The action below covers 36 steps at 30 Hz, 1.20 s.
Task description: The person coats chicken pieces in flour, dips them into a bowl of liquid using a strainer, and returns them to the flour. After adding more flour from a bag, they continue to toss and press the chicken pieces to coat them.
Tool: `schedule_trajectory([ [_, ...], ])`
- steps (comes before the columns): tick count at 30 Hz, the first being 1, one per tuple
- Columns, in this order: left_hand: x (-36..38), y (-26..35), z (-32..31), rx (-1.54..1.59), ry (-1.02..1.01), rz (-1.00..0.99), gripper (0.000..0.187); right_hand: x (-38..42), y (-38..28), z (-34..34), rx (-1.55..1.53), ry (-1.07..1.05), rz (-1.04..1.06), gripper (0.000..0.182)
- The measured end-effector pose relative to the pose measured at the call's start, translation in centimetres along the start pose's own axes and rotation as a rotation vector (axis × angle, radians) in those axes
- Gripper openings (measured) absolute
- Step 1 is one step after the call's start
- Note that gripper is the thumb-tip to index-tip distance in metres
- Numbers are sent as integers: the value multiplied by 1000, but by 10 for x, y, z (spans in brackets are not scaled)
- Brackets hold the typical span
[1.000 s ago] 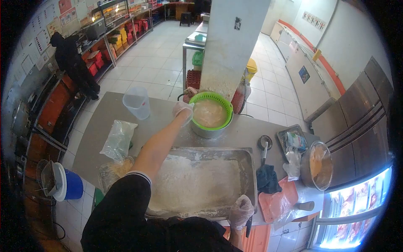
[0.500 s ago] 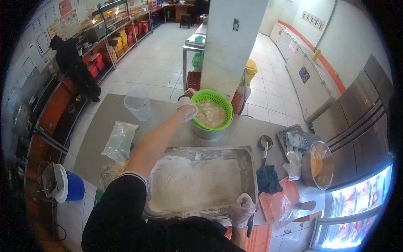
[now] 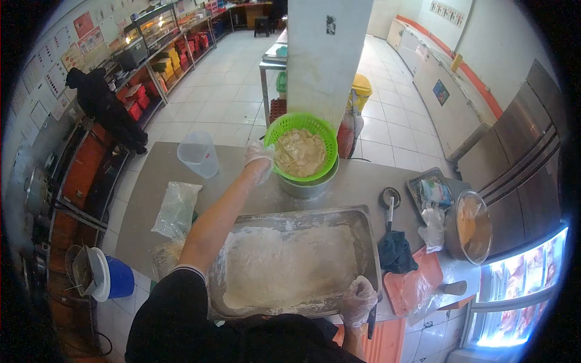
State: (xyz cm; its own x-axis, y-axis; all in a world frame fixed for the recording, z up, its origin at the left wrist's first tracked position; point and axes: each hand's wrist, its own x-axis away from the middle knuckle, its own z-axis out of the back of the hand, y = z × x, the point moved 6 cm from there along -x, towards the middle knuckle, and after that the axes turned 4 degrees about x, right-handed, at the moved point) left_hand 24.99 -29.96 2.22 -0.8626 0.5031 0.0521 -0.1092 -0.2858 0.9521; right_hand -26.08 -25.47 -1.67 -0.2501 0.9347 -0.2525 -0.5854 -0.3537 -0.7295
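Note:
My left hand [image 3: 259,162], in a clear plastic glove, is closed on the left rim of a bright green colander [image 3: 331,145]. Pale, flour-coated pieces [image 3: 299,152] lie inside it. The colander tilts above a round metal pot [image 3: 308,189], overlapping its top. Close in front of me, a wide metal tray [image 3: 365,227] holds a layer of white flour [image 3: 290,266]. My right hand [image 3: 358,300], also gloved, has its fingers curled at the tray's near right corner. A dark handle-like strip [image 3: 372,320] shows beside that hand.
A clear jug [image 3: 198,156] and plastic bag [image 3: 175,209] are on the left. To the right lie a round-headed tool [image 3: 389,198], dark cloth [image 3: 397,251], orange board [image 3: 417,281] and metal bowl [image 3: 469,227]. A pillar [image 3: 327,66] rises behind. Another person [image 3: 106,112] stands far left.
The colander has risen and tilted toward me, showing more of its contents. My left hand has shifted slightly left and down along with it. My right hand stays at the tray's corner.

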Motion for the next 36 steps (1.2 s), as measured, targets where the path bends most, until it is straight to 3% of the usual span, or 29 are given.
schedule_trajectory([
  [7, -9, 9, 2, 270, -84, -69, 22, 1, 2, -1, -5, 41, 10, 21],
  [13, -30, -1, 0, 142, 13, -148, 23, 0, -4, 3, -30, 42, -7, 20],
  [17, -37, -9, -3, 147, -40, -149, 25, -3, -7, 3, -21, 42, -2, 20],
  [25, -16, 19, 2, 144, -2, -129, 22, -1, 0, 1, -37, 23, -48, 18],
  [28, -13, 29, 7, -53, 74, -186, 25, 1, 4, -1, -70, 29, -44, 19],
  [36, -12, 35, 6, 113, 35, -145, 27, 0, 2, 1, -6, 51, 11, 21],
])
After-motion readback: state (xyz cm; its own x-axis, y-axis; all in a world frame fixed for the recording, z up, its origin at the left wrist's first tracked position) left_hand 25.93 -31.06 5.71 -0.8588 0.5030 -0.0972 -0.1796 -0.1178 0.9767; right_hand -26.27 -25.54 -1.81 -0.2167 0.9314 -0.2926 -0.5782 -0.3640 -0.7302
